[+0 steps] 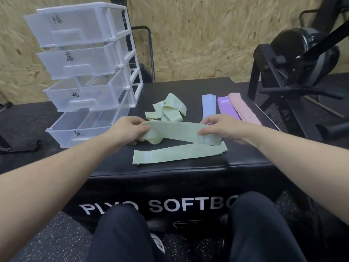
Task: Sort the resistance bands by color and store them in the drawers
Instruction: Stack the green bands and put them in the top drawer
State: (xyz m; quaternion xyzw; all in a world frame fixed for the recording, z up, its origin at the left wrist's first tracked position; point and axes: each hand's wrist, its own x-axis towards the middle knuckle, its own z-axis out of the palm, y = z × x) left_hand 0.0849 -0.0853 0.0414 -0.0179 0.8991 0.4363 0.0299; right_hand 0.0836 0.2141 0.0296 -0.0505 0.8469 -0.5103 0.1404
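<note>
On the far left stood a white set of drawers [83, 59] on the black tabletop [245, 159]. All four drawers were pulled out, and I could see no bands in any of them, so the storing part looked not yet begun.

The left hand [125, 130] had its fingers curled round one end of a green band [175, 132]. The right hand [220, 127] pinched the other end, and the band was held flat between them, just above the tabletop. It looked like they were smoothing it out.

Right under it lay another green band [177, 153], already flat. Behind the hands sat a messy green pile [167, 109], still waiting to be straightened.

Further right lay three neat stacks side by side: blue bands [208, 105], purple bands [227, 106] and pink bands [244, 108]. So I think the sorting was mostly done, with green left to finish.
</note>
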